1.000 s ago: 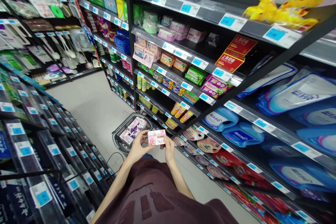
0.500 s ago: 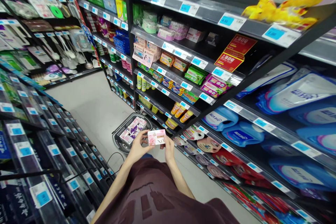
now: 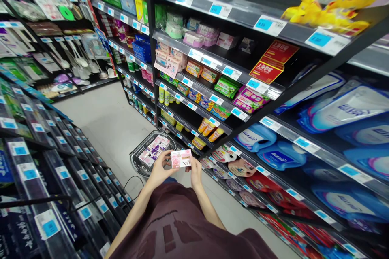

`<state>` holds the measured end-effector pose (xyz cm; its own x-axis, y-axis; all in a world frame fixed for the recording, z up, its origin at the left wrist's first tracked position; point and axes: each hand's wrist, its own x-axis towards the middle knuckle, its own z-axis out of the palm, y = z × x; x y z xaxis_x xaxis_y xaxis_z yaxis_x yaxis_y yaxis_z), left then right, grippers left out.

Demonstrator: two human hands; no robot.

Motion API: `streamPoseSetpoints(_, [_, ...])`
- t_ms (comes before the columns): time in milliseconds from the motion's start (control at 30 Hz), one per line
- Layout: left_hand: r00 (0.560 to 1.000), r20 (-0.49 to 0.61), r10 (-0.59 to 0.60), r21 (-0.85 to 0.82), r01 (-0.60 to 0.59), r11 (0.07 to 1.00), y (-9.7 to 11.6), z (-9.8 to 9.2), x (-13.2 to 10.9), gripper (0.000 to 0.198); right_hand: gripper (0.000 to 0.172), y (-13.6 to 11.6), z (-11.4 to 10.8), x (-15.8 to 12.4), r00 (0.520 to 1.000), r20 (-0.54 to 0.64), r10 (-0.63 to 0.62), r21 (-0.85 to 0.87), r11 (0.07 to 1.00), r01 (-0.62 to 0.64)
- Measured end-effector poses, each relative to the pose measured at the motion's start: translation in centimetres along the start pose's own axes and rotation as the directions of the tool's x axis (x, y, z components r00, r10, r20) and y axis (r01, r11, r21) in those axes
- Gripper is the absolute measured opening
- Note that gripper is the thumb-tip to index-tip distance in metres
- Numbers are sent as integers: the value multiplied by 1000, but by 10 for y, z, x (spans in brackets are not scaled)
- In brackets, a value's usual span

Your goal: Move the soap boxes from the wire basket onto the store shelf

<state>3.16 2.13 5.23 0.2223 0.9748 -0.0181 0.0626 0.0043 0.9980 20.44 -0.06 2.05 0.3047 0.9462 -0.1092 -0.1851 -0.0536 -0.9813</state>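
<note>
Between my two hands is a small pink-and-white box of soap [image 3: 181, 158] with the letters "UX" showing. My left hand [image 3: 162, 166] closes on its left end, and my right hand [image 3: 195, 168] grips the right end. Just beyond my left hand, a dark grey shopping basket [image 3: 135, 154] sits on the floor by the shelf. Several boxes with pink, white and purple faces [image 3: 156, 149] lie inside it.
On the right, a tall black shelf [image 3: 188, 79] holds soap bars [image 3: 226, 86], blue detergent bottles [image 3: 281, 154] and yellow bottles [image 3: 208, 127]. Red sale cards [image 3: 267, 71] hang from it. Slanted racks [image 3: 48, 162] with price tags line my left. Pale floor [image 3: 100, 107] runs between.
</note>
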Motion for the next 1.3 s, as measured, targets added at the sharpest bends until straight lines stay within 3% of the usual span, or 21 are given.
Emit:
streamPoseSetpoints(933, [1000, -16, 24, 4, -24, 1000, 0, 1, 1, 67, 50, 1, -1, 1, 1000, 1, 8, -2, 1000, -8])
streamPoseSetpoints(1300, [999, -1, -49, -11, 49, 999, 2, 0, -1, 71, 50, 4, -2, 3, 1000, 15, -5, -11, 1000, 5])
